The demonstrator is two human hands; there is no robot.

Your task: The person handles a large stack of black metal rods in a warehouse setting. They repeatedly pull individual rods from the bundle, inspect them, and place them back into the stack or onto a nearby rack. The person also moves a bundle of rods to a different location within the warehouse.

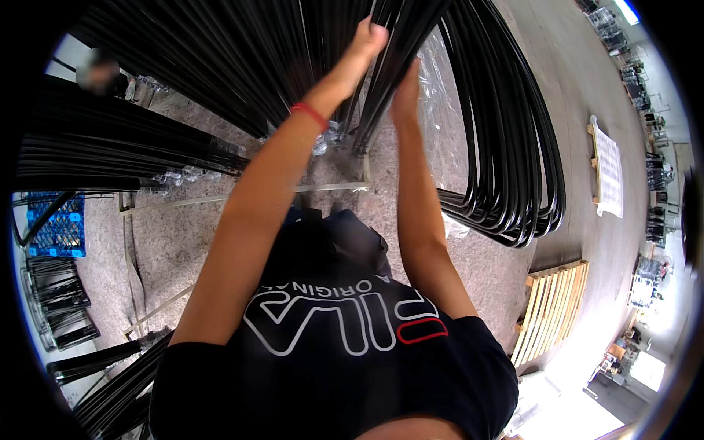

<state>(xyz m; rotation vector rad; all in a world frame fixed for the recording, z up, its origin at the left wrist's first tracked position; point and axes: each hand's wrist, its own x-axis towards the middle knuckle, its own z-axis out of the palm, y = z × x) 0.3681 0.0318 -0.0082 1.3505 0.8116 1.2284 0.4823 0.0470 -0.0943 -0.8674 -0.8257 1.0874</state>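
Observation:
Both my arms reach forward to a bunch of long black metal tubes (396,66) standing upright among many others. My left hand (369,38), below which a red band circles the wrist, is closed on the bunch's left side; its fingertips are mostly hidden. On the right side my right hand (405,94) is closed against the same tubes, its fingers partly behind them. A dense row of black tubes (242,66) leans to the left of my hands. Clear plastic film (438,103) hangs just right of my right hand.
Bent black tubes (506,147) hang in a thick stack at right. A pale metal frame bar (330,186) crosses low in front of me. More black tubes (110,139), a blue pallet (66,226) and a blurred person (99,73) are left; a wooden pallet (551,312) lies right.

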